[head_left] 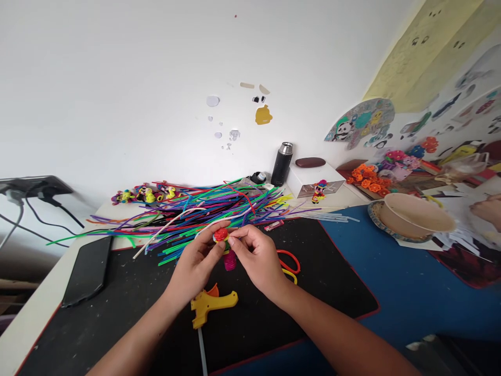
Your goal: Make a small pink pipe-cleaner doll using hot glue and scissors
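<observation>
A small figure of coiled pipe cleaners (229, 261), red on top and magenta below with some yellow and green between, is held over the black mat. My left hand (198, 261) grips its red upper part between thumb and fingers. From the other side, my right hand (260, 256) pinches at the figure's yellow middle; the exact piece between its fingertips is too small to make out. Just below my hands lies a yellow glue gun (213, 305) with an orange trigger. Red and yellow bent pipe cleaners (290, 261) lie beside my right wrist.
Behind my hands spreads a pile of colourful pipe cleaners (211, 214). A phone (88, 271) lies at the left. Further back stand a black bottle (282, 164) and a white box (313, 177); a bowl (417, 216) and another person's hand (489, 209) are at the right.
</observation>
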The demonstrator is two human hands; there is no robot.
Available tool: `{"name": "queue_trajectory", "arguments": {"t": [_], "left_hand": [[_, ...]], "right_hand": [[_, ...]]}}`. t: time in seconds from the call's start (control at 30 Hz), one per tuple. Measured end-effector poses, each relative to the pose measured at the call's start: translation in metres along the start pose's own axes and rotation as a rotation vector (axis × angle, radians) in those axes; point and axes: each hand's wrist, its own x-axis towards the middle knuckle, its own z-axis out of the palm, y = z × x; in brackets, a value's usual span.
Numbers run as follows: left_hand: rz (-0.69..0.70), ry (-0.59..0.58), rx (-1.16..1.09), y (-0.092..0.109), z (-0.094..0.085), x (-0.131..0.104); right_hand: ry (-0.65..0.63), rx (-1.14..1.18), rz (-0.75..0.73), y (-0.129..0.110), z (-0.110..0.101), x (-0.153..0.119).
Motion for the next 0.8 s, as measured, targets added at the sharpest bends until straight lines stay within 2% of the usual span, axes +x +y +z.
{"name": "queue_trajectory", "arguments": {"t": [0.8], "left_hand": [[0.013,-0.035,0.041,0.0002,0.0015,-0.0032]], "right_hand": [[-0.060,0.053,0.064,0.0025,-0.0049,0.0029]]}}
